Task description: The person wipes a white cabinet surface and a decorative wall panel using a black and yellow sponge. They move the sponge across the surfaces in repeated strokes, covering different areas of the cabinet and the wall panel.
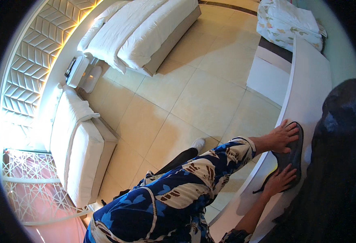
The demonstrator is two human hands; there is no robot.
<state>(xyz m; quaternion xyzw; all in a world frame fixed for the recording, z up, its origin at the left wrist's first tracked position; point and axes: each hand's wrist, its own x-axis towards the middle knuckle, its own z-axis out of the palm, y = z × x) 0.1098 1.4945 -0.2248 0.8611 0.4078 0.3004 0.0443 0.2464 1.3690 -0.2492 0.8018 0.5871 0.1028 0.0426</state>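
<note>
My left hand, palm down with the fingers apart, rests on the upper part of a flat dark item with rounded edges; its exact kind cannot be told. Lower down, the spread fingers of my right hand touch the same item, and a thin dark strip of it runs out beside the wrist. The item lies on a long white ledge or desktop. Neither hand is closed around it. A blue, white and brown patterned sleeve covers my left arm.
A large dark glossy shape stands along the right side. Two beds with white bedding and a bedside unit stand across the tiled floor. Patterned bedding is heaped at the top right. A white lattice panel is lower left.
</note>
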